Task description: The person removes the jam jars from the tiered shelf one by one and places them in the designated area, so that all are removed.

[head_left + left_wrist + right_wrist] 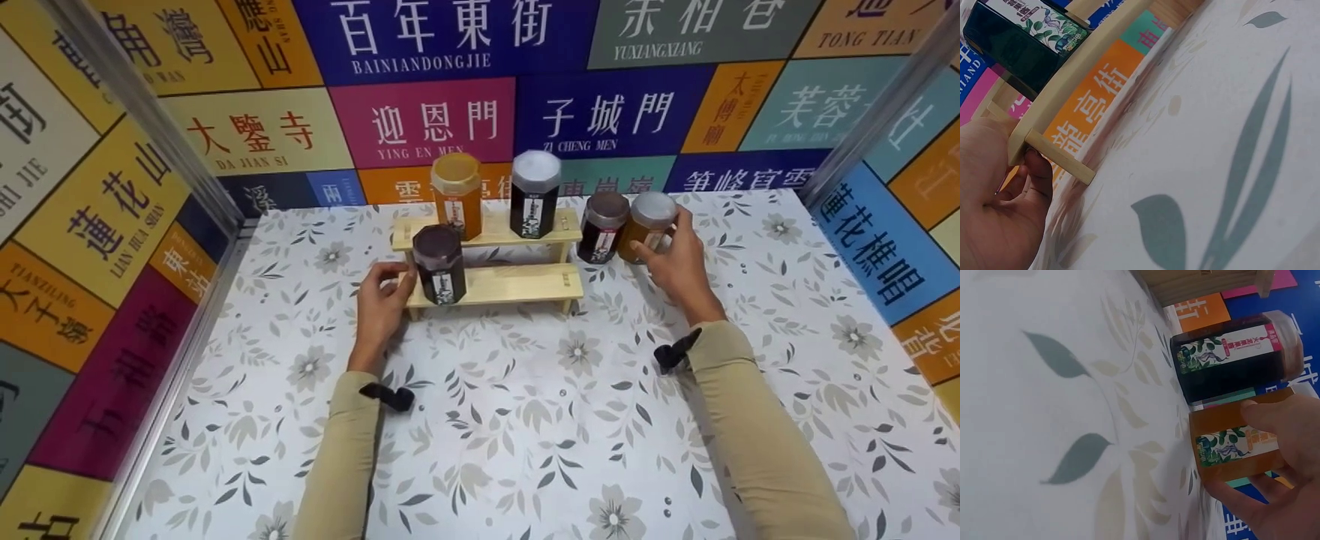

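My right hand (681,262) grips an amber jar (1235,434) with a pale lid, thumb on its near side and fingers around the far side. Just left of it stands a dark jar (602,229) with a brown lid. My left hand (1010,197) pinches the left end of the lower step of a two-step wooden rack (510,283). Beside those fingers, a dark jar (440,266) with a dark lid stands at the left of that lower step. On the upper step are an orange jar (459,196) with a yellow lid and a black jar (535,195) with a white lid.
A white tablecloth (495,420) with grey flowers and leaves covers the table. Behind it rises a wall (420,112) of coloured panels with Chinese lettering, close behind the rack. More such panels (112,217) flank the left and right sides.
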`<action>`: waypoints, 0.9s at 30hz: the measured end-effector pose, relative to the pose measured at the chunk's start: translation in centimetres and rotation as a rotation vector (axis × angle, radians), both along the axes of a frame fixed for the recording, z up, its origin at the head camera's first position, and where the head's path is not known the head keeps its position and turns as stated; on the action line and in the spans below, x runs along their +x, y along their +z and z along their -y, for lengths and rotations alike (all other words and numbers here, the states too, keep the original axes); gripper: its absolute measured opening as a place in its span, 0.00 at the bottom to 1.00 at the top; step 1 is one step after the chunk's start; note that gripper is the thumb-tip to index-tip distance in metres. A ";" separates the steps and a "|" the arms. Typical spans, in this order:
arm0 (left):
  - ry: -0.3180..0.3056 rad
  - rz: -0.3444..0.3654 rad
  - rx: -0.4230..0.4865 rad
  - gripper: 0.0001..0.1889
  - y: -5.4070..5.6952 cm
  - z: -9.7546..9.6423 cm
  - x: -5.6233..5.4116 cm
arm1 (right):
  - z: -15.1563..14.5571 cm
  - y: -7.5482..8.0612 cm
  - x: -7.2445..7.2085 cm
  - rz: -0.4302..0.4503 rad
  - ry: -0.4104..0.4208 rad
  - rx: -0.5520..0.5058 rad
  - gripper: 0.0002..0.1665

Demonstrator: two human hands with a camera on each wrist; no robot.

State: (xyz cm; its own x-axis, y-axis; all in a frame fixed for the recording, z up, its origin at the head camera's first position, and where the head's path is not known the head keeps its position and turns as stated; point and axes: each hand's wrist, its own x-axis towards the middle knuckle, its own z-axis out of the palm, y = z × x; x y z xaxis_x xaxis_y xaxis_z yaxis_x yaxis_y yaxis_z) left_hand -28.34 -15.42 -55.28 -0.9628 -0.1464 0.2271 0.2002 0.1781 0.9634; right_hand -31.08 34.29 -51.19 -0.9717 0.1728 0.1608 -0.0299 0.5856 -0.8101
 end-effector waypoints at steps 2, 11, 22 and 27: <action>0.004 0.008 0.005 0.16 0.0 -0.1 0.0 | -0.1 0.0 -0.2 -0.002 0.003 -0.009 0.55; 0.017 0.042 -0.020 0.14 0.1 -0.1 0.0 | 0.9 -0.5 1.1 -0.142 -0.033 -0.007 0.63; 0.005 0.048 0.005 0.14 -0.1 -0.1 -0.1 | 9.3 2.0 4.1 -0.684 -0.061 0.062 0.34; 0.003 0.042 0.004 0.15 -0.1 0.0 0.0 | 15.6 2.7 6.1 -0.708 0.159 0.038 0.27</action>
State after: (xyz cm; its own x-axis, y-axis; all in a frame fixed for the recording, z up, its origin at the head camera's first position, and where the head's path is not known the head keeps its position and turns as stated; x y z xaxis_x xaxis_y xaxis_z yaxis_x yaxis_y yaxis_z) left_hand -28.30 -15.43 -55.36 -0.9711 -0.1501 0.1856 0.1586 0.1752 0.9717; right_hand -24.94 18.73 -48.51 -0.6454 0.0196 0.7636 -0.6267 0.5578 -0.5441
